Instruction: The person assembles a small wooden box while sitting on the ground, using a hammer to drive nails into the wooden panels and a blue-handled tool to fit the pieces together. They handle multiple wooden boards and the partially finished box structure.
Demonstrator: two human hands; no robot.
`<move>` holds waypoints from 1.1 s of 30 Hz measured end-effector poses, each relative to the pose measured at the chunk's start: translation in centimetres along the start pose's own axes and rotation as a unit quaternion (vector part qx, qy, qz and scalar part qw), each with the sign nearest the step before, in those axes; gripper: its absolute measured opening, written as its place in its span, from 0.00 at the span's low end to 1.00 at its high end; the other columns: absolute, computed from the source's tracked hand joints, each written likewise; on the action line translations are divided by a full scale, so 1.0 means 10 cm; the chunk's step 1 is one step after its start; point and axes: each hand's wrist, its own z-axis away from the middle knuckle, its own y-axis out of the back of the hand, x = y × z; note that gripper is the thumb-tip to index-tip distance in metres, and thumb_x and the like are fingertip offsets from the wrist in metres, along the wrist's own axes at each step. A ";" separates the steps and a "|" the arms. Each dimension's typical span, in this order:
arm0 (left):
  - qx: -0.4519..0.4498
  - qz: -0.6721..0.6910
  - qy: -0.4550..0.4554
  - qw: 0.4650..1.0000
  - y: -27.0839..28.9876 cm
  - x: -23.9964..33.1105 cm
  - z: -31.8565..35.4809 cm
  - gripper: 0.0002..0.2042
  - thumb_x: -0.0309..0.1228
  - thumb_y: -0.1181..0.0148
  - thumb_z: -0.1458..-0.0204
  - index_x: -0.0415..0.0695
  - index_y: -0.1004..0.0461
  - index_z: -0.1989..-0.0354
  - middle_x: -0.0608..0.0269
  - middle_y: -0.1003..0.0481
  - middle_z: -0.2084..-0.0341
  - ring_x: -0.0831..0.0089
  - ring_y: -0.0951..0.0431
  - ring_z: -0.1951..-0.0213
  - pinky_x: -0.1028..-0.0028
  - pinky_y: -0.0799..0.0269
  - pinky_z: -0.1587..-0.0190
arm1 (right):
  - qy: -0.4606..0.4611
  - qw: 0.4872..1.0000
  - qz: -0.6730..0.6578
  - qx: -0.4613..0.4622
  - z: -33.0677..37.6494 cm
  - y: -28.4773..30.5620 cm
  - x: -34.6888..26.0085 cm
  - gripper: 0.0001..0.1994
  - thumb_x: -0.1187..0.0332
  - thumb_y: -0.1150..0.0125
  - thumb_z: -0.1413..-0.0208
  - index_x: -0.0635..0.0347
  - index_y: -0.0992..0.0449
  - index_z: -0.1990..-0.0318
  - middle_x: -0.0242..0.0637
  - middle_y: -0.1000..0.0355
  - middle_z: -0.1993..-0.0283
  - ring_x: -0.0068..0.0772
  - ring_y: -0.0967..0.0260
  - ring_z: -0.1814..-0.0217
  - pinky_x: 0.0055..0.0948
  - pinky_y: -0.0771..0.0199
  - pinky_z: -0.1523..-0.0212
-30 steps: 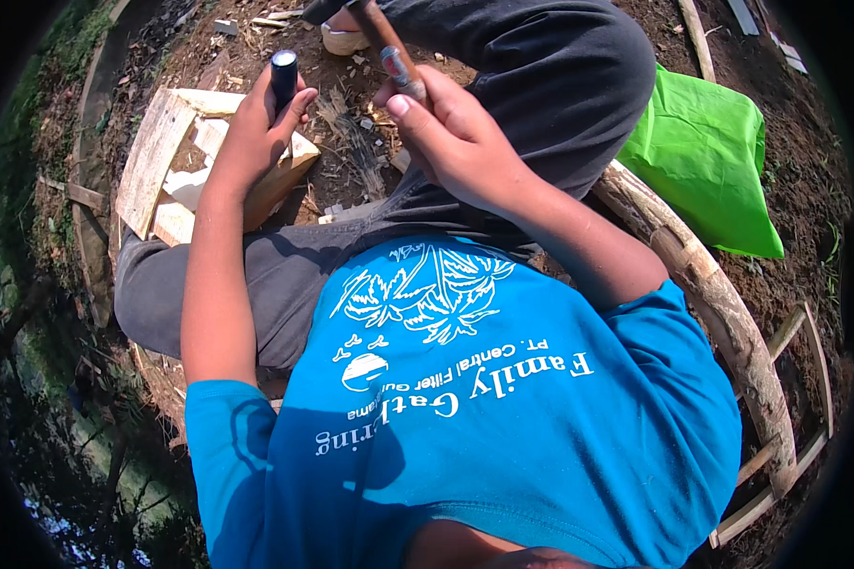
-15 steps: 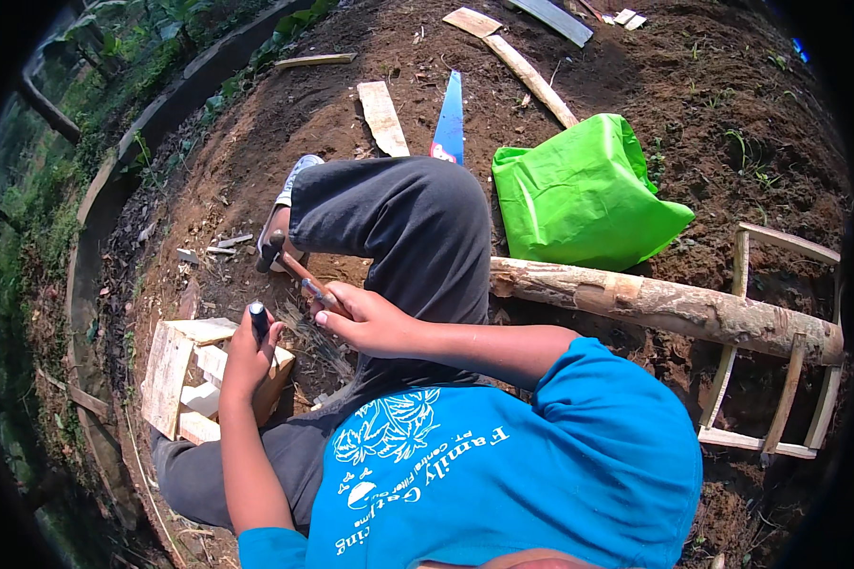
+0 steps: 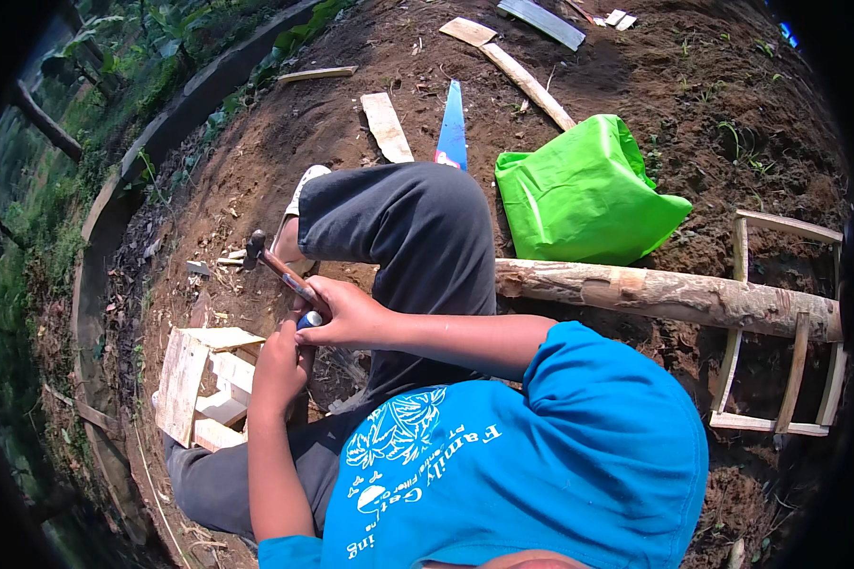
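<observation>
My right hand (image 3: 351, 315) is closed round the wooden handle of a hammer (image 3: 283, 270), its dark head pointing away to the far left. My left hand (image 3: 281, 365) is closed on a short dark handle with a pale, bluish round end (image 3: 308, 321); its lower part is hidden by my fingers. The two hands meet in front of my bent knee, with my right thumb beside that round end. Close to the left hand sits a small box-like piece of pale wooden boards (image 3: 182, 384), partly open, by my lower leg.
A bright green bag (image 3: 588, 194) lies beyond a log (image 3: 626, 291), which runs through a slatted wooden frame (image 3: 790, 370) at right. A blue saw blade (image 3: 453, 128) and loose boards (image 3: 386, 128) lie on the soil ahead. A curved concrete edge (image 3: 100, 213) borders the left side.
My left hand has moved right and up with the dark handle, meeting my right hand. The hammer has tipped slightly, its head shifting left. The view has shifted a little.
</observation>
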 end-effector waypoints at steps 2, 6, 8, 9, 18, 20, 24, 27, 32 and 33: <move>-0.001 0.034 -0.014 0.999 0.04 -0.01 -0.02 0.23 0.24 0.40 0.45 0.37 0.35 0.40 0.37 0.22 0.62 0.39 0.22 0.58 0.51 0.28 0.58 | 0.006 1.000 -0.021 0.008 -0.03 -0.02 0.01 0.22 0.64 0.24 0.51 0.63 0.29 0.54 0.32 0.29 0.62 0.19 0.32 0.61 0.26 0.29 0.60; -0.011 0.196 0.046 0.979 0.18 0.13 -0.10 0.18 0.21 0.41 0.45 0.36 0.31 0.45 0.40 0.20 0.60 0.46 0.19 0.53 0.61 0.26 0.53 | 0.016 0.998 -0.031 0.053 -0.10 -0.03 -0.03 0.22 0.64 0.23 0.49 0.62 0.30 0.54 0.29 0.31 0.62 0.16 0.33 0.62 0.21 0.31 0.63; 0.007 0.194 0.016 0.981 0.18 0.13 -0.17 0.18 0.19 0.43 0.45 0.37 0.31 0.45 0.41 0.20 0.60 0.48 0.18 0.54 0.62 0.26 0.53 | -0.038 0.998 -0.016 0.041 -0.14 0.07 -0.14 0.24 0.62 0.23 0.53 0.64 0.29 0.55 0.39 0.26 0.59 0.30 0.26 0.57 0.33 0.27 0.56; 0.003 0.199 0.009 0.980 0.17 0.10 -0.16 0.18 0.19 0.44 0.45 0.37 0.31 0.45 0.43 0.21 0.60 0.51 0.18 0.55 0.63 0.26 0.52 | -0.028 0.998 -0.028 0.045 -0.15 0.04 -0.09 0.24 0.61 0.23 0.53 0.64 0.29 0.54 0.39 0.26 0.59 0.30 0.26 0.56 0.32 0.26 0.55; -0.007 0.279 0.072 0.958 0.06 0.13 -0.45 0.17 0.26 0.43 0.40 0.38 0.33 0.43 0.51 0.22 0.59 0.62 0.20 0.54 0.64 0.27 0.51 | -0.034 0.991 -0.112 0.066 -0.22 0.18 -0.13 0.19 0.60 0.31 0.39 0.62 0.31 0.52 0.29 0.28 0.61 0.12 0.31 0.68 0.16 0.29 0.72; 0.010 0.275 0.071 0.959 0.05 -0.06 -0.47 0.18 0.34 0.42 0.36 0.40 0.33 0.42 0.58 0.24 0.58 0.70 0.23 0.54 0.68 0.29 0.50 | -0.038 0.979 -0.185 0.078 -0.18 0.16 -0.19 0.16 0.60 0.37 0.35 0.62 0.29 0.50 0.29 0.27 0.63 0.14 0.32 0.67 0.23 0.30 0.69; -0.007 0.348 0.065 0.935 0.16 -0.24 -0.40 0.20 0.43 0.43 0.34 0.42 0.33 0.42 0.70 0.28 0.66 0.81 0.29 0.67 0.76 0.30 0.63 | -0.102 0.979 -0.175 0.031 0.03 0.33 -0.26 0.17 0.60 0.49 0.28 0.59 0.32 0.39 0.22 0.39 0.70 0.07 0.45 0.80 0.12 0.45 0.85; -0.012 0.354 0.040 0.934 0.14 -0.35 -0.40 0.22 0.44 0.44 0.33 0.42 0.35 0.41 0.71 0.29 0.66 0.83 0.26 0.67 0.77 0.24 0.61 | -0.120 0.983 -0.136 0.006 0.21 0.39 -0.32 0.23 0.61 0.51 0.27 0.57 0.39 0.30 0.21 0.43 0.74 0.07 0.49 0.83 0.12 0.48 0.86; 0.051 0.345 0.025 0.937 0.04 -0.43 -0.43 0.20 0.36 0.42 0.34 0.42 0.33 0.38 0.63 0.26 0.52 0.77 0.29 0.51 0.73 0.31 0.47 | -0.148 0.979 -0.139 0.001 0.28 0.39 -0.19 0.19 0.61 0.49 0.29 0.57 0.33 0.36 0.22 0.38 0.73 0.08 0.43 0.80 0.12 0.41 0.82; 0.047 0.331 0.030 0.942 0.04 -0.41 -0.43 0.21 0.36 0.43 0.34 0.42 0.34 0.37 0.63 0.26 0.51 0.76 0.29 0.50 0.73 0.31 0.46 | -0.160 0.976 -0.145 0.007 0.28 0.38 -0.15 0.17 0.61 0.48 0.29 0.57 0.32 0.38 0.23 0.37 0.72 0.08 0.41 0.79 0.12 0.40 0.82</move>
